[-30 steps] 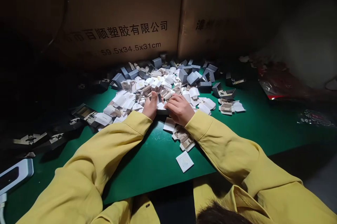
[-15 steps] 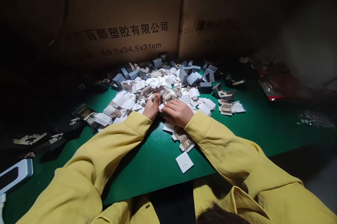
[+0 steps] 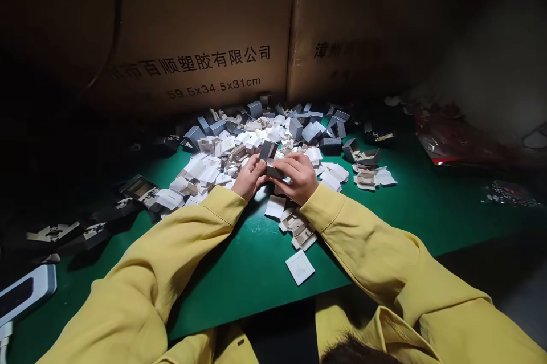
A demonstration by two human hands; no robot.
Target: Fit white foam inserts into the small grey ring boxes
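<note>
Between my hands is a small dark grey hinged box [image 3: 268, 150], its lid standing up. My left hand [image 3: 248, 178] grips its left side, thumb at the front. My right hand [image 3: 299, 176] is closed on its right side, fingers over the lower half. What lies inside the box is mostly hidden by my fingers. Just below the hands, a white card [image 3: 275, 207] and a folded cardboard insert [image 3: 298, 228] rest on the green table [image 3: 239, 284]. A square white card [image 3: 299, 267] lies nearer the table's front edge.
Behind my hands spreads a heap of white paper and card inserts [image 3: 205, 167], with dark boxes [image 3: 311, 131] along its far side. Large cartons [image 3: 205, 28] wall off the back. Open boxes [image 3: 139, 187] and a white device [image 3: 29, 293] are at left; a red plastic bag [image 3: 453, 139] lies right.
The dark box now shows its raised lid between my hands, where before it was mostly covered. My right hand has shifted up onto its side. The view has tilted slightly upward.
</note>
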